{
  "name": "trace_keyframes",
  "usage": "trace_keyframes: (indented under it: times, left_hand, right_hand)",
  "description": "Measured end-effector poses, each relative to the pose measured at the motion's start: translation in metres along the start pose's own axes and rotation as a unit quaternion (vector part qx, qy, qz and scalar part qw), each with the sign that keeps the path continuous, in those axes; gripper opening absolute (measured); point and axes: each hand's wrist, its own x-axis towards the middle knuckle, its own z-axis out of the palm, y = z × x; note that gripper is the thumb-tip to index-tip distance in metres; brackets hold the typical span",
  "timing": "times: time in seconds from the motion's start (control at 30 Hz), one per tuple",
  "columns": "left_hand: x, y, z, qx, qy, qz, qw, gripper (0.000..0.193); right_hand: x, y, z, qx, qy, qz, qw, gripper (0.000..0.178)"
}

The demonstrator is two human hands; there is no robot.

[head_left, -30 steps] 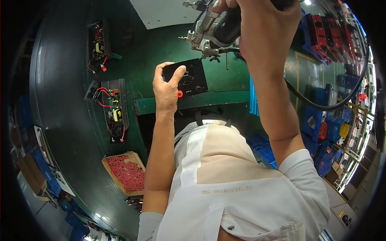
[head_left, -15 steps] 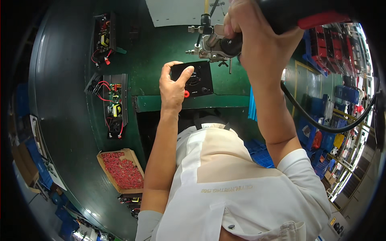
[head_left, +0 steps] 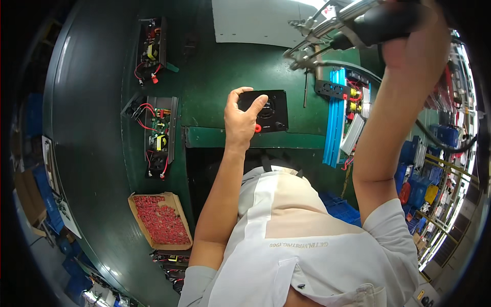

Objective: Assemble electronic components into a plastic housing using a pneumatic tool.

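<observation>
My left hand (head_left: 239,122) grips a black square panel (head_left: 277,110) by its left side, thumb over its face and fingers behind its far edge. A round fan opening and a red terminal show on the panel, which is near the workbench's front edge. At the upper right, my right hand (head_left: 420,53) is wrapped around the black grip of a power screwdriver (head_left: 381,24), blurred by motion. Metal clamps and fittings (head_left: 309,46) sit at its front end, well apart from the panel. Part of the right hand's fingers is hidden.
A blue finned housing (head_left: 335,117) with wired circuit parts stands at the right. On the left lie two open dark housings (head_left: 162,128) with circuit boards and a cardboard tray (head_left: 185,233) of small red parts. A white board (head_left: 250,23) is at the far edge. Blue crates (head_left: 340,207) are lower right.
My right hand has swung the screwdriver right and away from the panel, uncovering the blue housing. My left hand keeps hold of the panel. The whole view has shifted slightly.
</observation>
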Motion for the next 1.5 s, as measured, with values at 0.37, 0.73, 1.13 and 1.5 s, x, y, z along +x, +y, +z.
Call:
trace_keyframes:
  times: [0.37,0.73,1.13,1.5]
  left_hand:
    - [0.002,0.001,-0.001,0.005,0.004,-0.034,0.999,0.040]
    - [0.008,-0.012,-0.003,0.055,0.012,-0.009,0.998,0.053]
    - [0.006,-0.011,-0.003,0.049,0.018,0.004,0.999,0.049]
    - [0.001,-0.015,0.002,0.176,0.107,0.123,0.971,0.112]
  right_hand:
    - [-0.061,0.021,0.018,0.093,-0.107,0.154,0.978,0.018]
    - [-0.073,0.028,0.030,0.102,-0.109,0.146,0.978,0.017]
    - [-0.078,0.035,0.031,0.085,-0.150,0.127,0.977,0.018]
    - [-0.085,0.047,0.045,0.063,-0.180,0.090,0.978,0.011]
